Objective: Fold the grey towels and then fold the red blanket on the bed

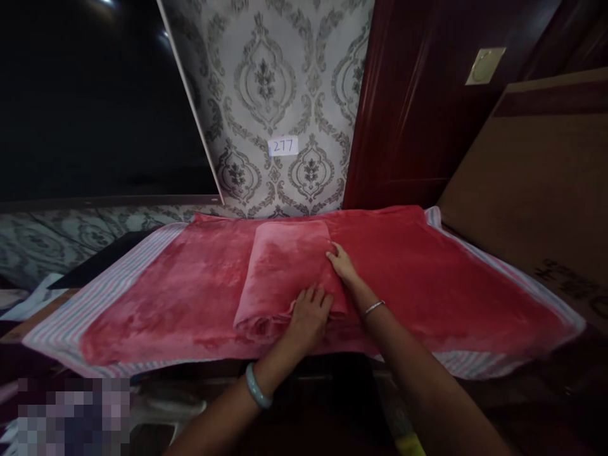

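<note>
A folded plush blanket (285, 266), pinkish red, lies in a thick bundle with its layered edge toward me. Under it spreads a larger red plush cloth (394, 272). My left hand (311, 313) rests on the near right part of the bundle, its fingers spread over the top and near edge. At the bundle's right side, my right hand (342, 263) touches the edge with fingers stretched out and slightly bent. Neither hand appears to grip the fabric. A pale bangle circles my left wrist, and a thin silver one my right.
A striped cloth (118, 272) shows beneath the red cloth's edges. A large cardboard box (536, 171) stands at the right. A dark television screen (95, 101) is at the left, and a paper label (284, 146) reading 277 sticks to the patterned wall.
</note>
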Tool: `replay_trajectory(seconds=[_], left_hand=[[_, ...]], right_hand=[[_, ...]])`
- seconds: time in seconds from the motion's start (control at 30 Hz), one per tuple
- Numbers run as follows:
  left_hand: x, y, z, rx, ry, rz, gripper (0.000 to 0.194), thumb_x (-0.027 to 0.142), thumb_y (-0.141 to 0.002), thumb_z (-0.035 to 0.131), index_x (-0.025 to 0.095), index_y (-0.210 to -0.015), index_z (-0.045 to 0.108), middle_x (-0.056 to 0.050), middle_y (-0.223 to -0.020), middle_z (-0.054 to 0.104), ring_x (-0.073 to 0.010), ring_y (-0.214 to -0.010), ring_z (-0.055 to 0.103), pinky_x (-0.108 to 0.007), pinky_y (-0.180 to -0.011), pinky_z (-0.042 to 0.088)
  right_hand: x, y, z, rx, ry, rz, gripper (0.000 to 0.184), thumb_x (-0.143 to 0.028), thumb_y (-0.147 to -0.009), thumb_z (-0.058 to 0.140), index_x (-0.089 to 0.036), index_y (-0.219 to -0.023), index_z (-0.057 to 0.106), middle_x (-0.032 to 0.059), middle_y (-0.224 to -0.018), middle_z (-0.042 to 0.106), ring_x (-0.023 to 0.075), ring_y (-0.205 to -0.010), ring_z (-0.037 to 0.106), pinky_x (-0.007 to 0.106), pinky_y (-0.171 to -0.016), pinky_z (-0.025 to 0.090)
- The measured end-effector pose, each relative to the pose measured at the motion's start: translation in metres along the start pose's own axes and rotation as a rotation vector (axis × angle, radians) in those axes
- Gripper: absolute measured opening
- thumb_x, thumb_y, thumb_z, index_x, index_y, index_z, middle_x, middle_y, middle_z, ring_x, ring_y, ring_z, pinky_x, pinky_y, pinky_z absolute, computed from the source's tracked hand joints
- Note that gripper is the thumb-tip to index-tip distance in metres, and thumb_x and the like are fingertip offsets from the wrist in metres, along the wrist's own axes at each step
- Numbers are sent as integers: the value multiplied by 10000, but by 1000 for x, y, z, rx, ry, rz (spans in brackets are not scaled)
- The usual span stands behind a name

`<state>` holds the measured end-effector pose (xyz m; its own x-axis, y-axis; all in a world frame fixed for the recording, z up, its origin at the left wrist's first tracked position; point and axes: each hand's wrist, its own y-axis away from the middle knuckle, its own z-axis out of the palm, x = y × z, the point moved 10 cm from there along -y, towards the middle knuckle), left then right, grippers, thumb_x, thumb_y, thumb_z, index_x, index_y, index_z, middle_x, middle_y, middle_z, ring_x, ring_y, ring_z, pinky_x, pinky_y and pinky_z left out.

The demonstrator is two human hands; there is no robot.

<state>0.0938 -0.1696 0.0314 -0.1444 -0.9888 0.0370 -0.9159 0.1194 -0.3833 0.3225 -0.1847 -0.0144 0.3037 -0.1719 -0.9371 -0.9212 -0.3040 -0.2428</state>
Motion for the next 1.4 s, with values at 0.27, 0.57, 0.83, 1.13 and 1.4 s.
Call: replay_trajectory(seconds=[0.27,0.57,0.83,1.13,1.4], left_hand=[[19,-18,10,-15,7,10,376,98,-922,476,148,-1252,648,-179,-1277,664,-304,-1217,587,-496,-1013,472],[19,48,-40,212,237,205,493,117,-918,497,197,-1401,556,-146,-1475,553,-260,-1421,445,-487,-1155,386],[-164,155,-74,618,890,-862,537,448,-779,735,235,-1261,634,-124,-1349,630,-311,-1243,583,-462,-1025,499],[-169,131,-10,446,1597,-1046,713,272,-493,927,178,-1159,690,-84,-1005,756,-257,-936,713,-299,-771,565],[-225,141,-66,937,1794,-1057,176,228,-727,748,189,-892,698,-18,-848,755,-182,-802,710,-296,-811,580]], right_hand=[[-18,3,-9,-28,28,-126,671,-214,-736,648,-170,-1397,542,86,-1425,585,228,-1316,531,412,-1180,360],[9,29,-27,21,173,-57,619,-399,-811,649,-165,-1379,564,144,-1365,620,299,-1262,570,503,-1128,410],[27,84,-44,-159,110,123,782,-578,-835,645,-190,-1492,479,134,-1390,610,312,-1252,592,470,-1079,475],[-3,92,-22,-323,-64,244,1019,-407,-747,695,-154,-1607,210,131,-1597,379,287,-1399,465,447,-1136,439],[-74,136,12,-234,-694,273,994,-360,-750,768,-346,-1587,233,20,-1526,500,226,-1328,548,424,-1088,498]])
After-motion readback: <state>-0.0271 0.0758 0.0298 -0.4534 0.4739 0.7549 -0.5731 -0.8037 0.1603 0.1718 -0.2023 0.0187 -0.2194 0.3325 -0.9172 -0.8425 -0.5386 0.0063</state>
